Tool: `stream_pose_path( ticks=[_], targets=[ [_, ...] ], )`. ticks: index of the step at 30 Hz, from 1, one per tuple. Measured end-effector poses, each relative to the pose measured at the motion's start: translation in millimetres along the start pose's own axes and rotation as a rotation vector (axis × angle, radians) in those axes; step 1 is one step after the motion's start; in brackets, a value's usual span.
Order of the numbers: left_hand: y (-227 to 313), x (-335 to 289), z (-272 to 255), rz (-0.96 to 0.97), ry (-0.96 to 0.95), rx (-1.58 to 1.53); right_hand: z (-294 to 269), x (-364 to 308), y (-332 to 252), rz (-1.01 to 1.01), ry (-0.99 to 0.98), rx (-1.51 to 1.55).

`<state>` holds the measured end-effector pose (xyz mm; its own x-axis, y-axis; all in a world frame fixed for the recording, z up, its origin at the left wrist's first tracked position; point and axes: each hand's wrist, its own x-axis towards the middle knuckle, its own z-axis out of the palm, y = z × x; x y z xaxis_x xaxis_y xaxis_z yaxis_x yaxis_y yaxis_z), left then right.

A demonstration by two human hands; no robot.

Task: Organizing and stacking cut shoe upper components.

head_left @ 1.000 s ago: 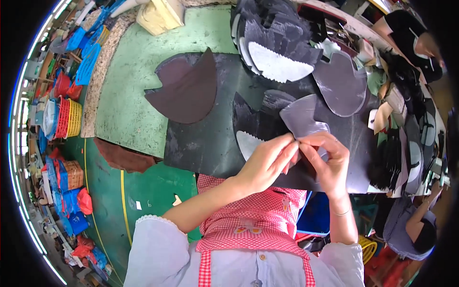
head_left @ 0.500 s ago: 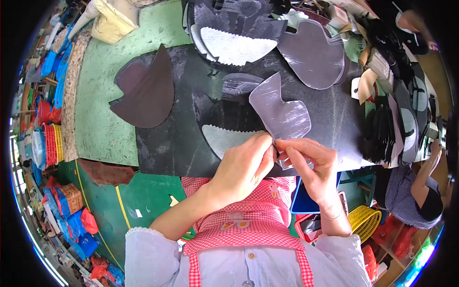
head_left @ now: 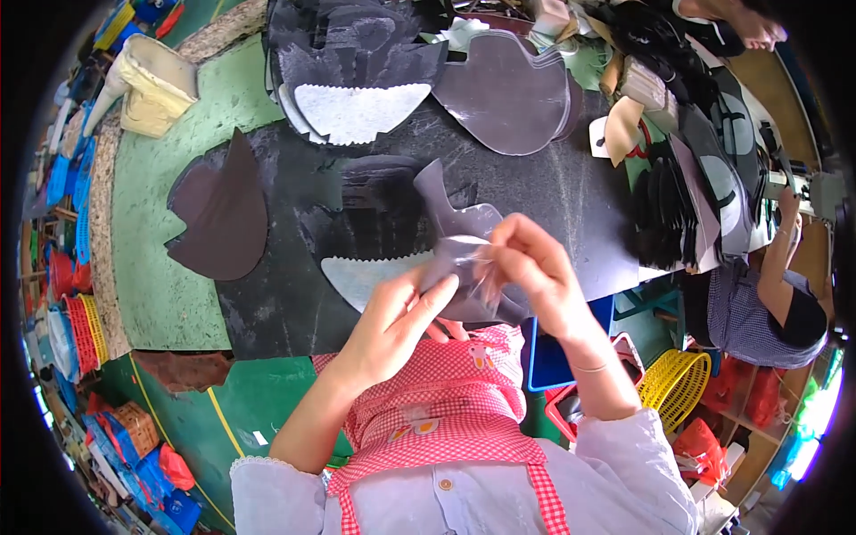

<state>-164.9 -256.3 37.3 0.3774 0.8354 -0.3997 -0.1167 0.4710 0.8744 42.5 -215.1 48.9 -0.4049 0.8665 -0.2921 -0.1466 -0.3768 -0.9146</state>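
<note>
At the nearest edge, a pale shirt (head_left: 401, 499) of soft, creased cloth is covered in part by a red-and-white gingham apron (head_left: 419, 437). Above it, a limp, glossy grey piece (head_left: 459, 221) with rounded lobes and a narrow tip is held up between the two hands, over the near part of a black mat (head_left: 588, 223). One side of the piece is gripped by the left hand (head_left: 388, 325), its thumb pressed along the surface and its other fingers curled beneath. By the right hand (head_left: 544, 276), a crinkled, see-through film (head_left: 487, 290) is pinched between thumb and forefinger; it is blurred, and whether it is joined to the piece cannot be told. Just beyond the left fingers, a flat dark piece (head_left: 374, 227) with a chalky, brushed-looking surface is laid on the mat, its near edge lined by a pale grey crescent (head_left: 361, 276) with a toothed rim. To the left, a smooth dark brown piece (head_left: 227, 223), pointed and notched, is placed across the mat and the scuffed green tabletop (head_left: 147, 250). To the right, thin black pieces (head_left: 660, 209) are fanned in a bundle. Farther off, smeared black pieces (head_left: 352, 45) are stacked behind a white, saw-edged crescent (head_left: 361, 107), with smooth, round-lobed grey sheets (head_left: 508, 94) set beside them. At the far left, a crusted cream container (head_left: 156, 102) is seen.
</note>
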Motion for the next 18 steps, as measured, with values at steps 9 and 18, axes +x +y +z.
stream_pose_path(
  ticks=[9, 18],
  targets=[
    [1, -3, -5, 0.203, -0.029, 0.086, -22, 18, -14, -0.162, 0.253, -0.337],
    [30, 10, -8, 0.254, 0.093, 0.108, 22, 5, -27, -0.431, 0.279, -0.440]
  ],
)
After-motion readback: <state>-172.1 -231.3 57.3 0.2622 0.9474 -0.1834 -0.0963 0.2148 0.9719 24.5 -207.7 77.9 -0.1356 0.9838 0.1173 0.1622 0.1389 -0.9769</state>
